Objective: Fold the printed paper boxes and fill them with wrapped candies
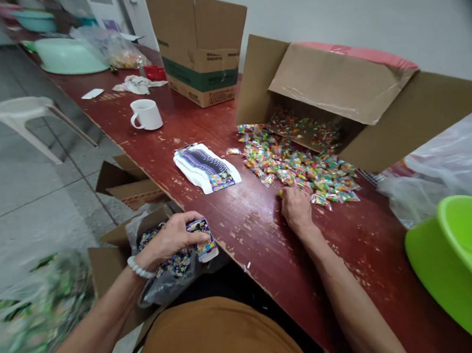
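My left hand (175,236), with a pale bead bracelet at its wrist, grips a small printed carton (206,246) just off the table's front edge. The carton is dark with colourful patterns, and a white flap shows at its lower end. At the near side of a heap of clear candy packets (295,167), my right hand (296,210) is closed, fingers curled down. A bit of yellow shows at its fingertips, seemingly a candy packet; the rest is hidden by the hand. A stack of flat printed cartons (207,167) lies on the table between the hands, farther back.
A tipped cardboard box (318,81) spills the packets. Behind stand an upright cardboard box (201,67) and a white mug (147,115). A green basin (436,249) is at right. Below my left hand, a lined box (109,269) holds many small printed items. A stool (26,109) stands left.
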Tool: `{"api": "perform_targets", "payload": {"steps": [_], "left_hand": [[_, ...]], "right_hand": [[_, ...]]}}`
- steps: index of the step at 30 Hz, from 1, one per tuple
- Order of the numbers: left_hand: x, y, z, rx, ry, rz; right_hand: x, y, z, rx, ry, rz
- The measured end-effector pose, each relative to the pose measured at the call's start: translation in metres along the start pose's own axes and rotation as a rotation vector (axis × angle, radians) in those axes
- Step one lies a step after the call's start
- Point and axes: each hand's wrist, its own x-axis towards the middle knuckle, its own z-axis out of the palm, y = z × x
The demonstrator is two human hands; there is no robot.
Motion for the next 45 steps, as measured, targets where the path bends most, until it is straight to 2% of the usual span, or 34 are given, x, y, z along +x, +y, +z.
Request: {"api": "perform_targets", "payload": {"steps": [4, 6, 7, 9, 11, 14, 16, 22, 25, 28, 30, 32, 34, 37, 40, 42, 45], "left_hand": [[-0.008, -0.003, 0.005, -0.291, 0.093, -0.021], [-0.010, -0.001, 0.009, -0.447, 0.137, 0.006], [-0.012, 0.001, 0.011, -0.505, 0.157, 0.023], [-0.015, 0.005, 0.014, -0.588, 0.178, 0.056], [-0.019, 0.008, 0.017, -0.647, 0.173, 0.067], [-0.025, 0.007, 0.027, -0.707, 0.140, 0.041], [-0.029, 0.002, 0.036, -0.726, 0.068, 0.034], [-0.034, -0.003, 0.056, -0.651, -0.253, 0.059], [-0.033, 0.002, 0.058, -0.602, -0.344, 0.095], [-0.031, 0.004, 0.060, -0.548, -0.360, 0.196], [-0.031, 0.003, 0.062, -0.513, -0.348, 0.264], [-0.031, 0.002, 0.064, -0.493, -0.343, 0.273], [-0.031, 0.001, 0.066, -0.472, -0.329, 0.249], [-0.030, 0.003, 0.067, -0.463, -0.281, 0.187], [-0.028, 0.010, 0.068, -0.576, -0.193, 0.084], [-0.027, 0.014, 0.069, -0.643, -0.150, 0.025], [-0.025, 0.016, 0.071, -0.669, -0.116, 0.029]], "right_hand": [[-0.039, -0.039, -0.007, 0.219, -0.030, -0.053], [-0.061, -0.067, -0.011, 0.608, -0.178, -0.126], [-0.071, -0.081, -0.013, 0.714, -0.228, -0.158], [-0.085, -0.102, -0.016, 0.772, -0.223, -0.185], [-0.090, -0.114, -0.018, 0.728, -0.140, -0.193], [-0.088, -0.118, -0.021, 0.684, -0.041, -0.182], [-0.085, -0.119, -0.025, 0.718, -0.046, -0.165], [-0.070, -0.118, -0.038, 0.793, -0.229, -0.089], [-0.061, -0.113, -0.047, 0.754, -0.300, -0.219], [-0.055, -0.109, -0.059, 0.712, -0.372, -0.412], [-0.055, -0.108, -0.064, 0.677, -0.395, -0.472], [-0.056, -0.110, -0.065, 0.652, -0.394, -0.485], [-0.059, -0.113, -0.062, 0.674, -0.407, -0.438], [-0.062, -0.117, -0.052, 0.821, -0.392, -0.246], [-0.063, -0.118, -0.044, 0.991, -0.249, -0.056], [-0.063, -0.116, -0.041, 1.111, -0.212, 0.086], [-0.068, -0.115, -0.038, 1.280, -0.377, 0.273]]}}
